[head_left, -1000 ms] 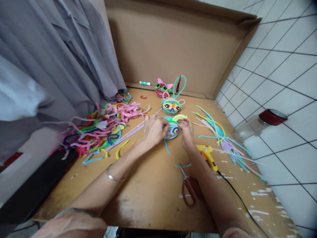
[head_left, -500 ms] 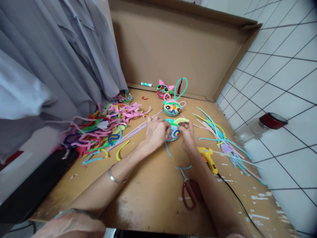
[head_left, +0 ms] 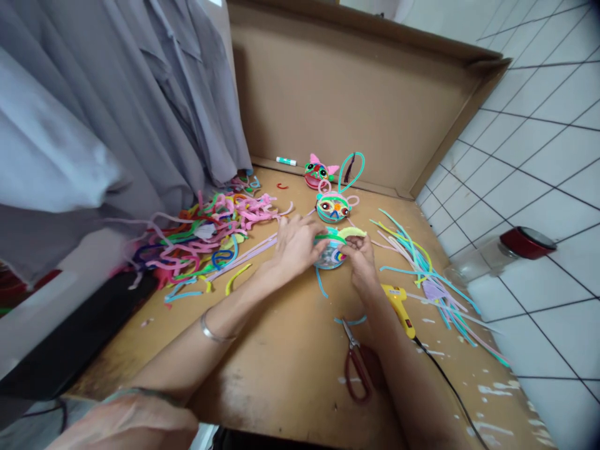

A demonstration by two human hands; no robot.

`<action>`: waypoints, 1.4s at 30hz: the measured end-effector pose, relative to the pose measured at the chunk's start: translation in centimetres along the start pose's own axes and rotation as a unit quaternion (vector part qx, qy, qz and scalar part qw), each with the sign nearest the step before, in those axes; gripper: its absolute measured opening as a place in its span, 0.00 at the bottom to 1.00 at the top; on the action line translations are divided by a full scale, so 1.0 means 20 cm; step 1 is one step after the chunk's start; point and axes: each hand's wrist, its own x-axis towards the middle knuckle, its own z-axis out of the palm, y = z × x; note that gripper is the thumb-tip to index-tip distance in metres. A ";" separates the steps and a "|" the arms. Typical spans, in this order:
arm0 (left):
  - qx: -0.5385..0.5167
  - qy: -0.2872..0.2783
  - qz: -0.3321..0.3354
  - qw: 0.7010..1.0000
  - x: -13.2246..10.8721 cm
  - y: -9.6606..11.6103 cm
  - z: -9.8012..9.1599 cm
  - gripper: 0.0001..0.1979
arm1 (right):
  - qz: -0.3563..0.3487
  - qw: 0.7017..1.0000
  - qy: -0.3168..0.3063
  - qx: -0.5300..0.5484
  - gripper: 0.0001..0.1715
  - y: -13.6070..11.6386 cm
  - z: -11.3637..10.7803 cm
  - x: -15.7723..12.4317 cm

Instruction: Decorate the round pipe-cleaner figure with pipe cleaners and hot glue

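Observation:
Between my hands is a round clear ornament wrapped in pipe cleaners, with green and teal bands on top and a coiled rainbow spot on its right. My left hand is closed on its left upper edge, at the green pipe cleaner. My right hand pinches its right side, beside a pale yellow pipe-cleaner piece that sticks up at the top. The fingertips partly hide the ornament. A blue pipe cleaner lies just below it.
Two finished animal-face ornaments, one teal and one red, stand behind. A pipe-cleaner heap lies left, a bundle right. Red-handled scissors and a yellow glue gun with cord lie near my right forearm. A glass bottle stands right.
My right fingers have shifted onto the ornament's front, covering part of the rainbow spot. My left fingers have moved along its top edge. The whole view has shifted slightly.

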 end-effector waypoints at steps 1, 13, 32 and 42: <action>-0.028 0.024 -0.012 0.999 0.00 -0.02 -0.03 0.10 | 0.000 1.000 -0.004 -0.006 0.28 0.00 -0.01 0.00; -0.302 -0.003 -0.211 0.929 -0.21 -0.22 0.22 0.13 | -0.012 0.999 0.011 -0.037 0.27 0.02 -0.04 0.02; 0.001 0.062 0.017 0.998 -0.17 -0.18 0.17 0.14 | -0.034 0.999 -0.001 -0.037 0.25 0.02 -0.02 0.00; 0.002 0.060 0.011 0.998 -0.14 -0.19 0.20 0.12 | -0.004 1.000 0.022 -0.011 0.29 -0.01 0.00 -0.01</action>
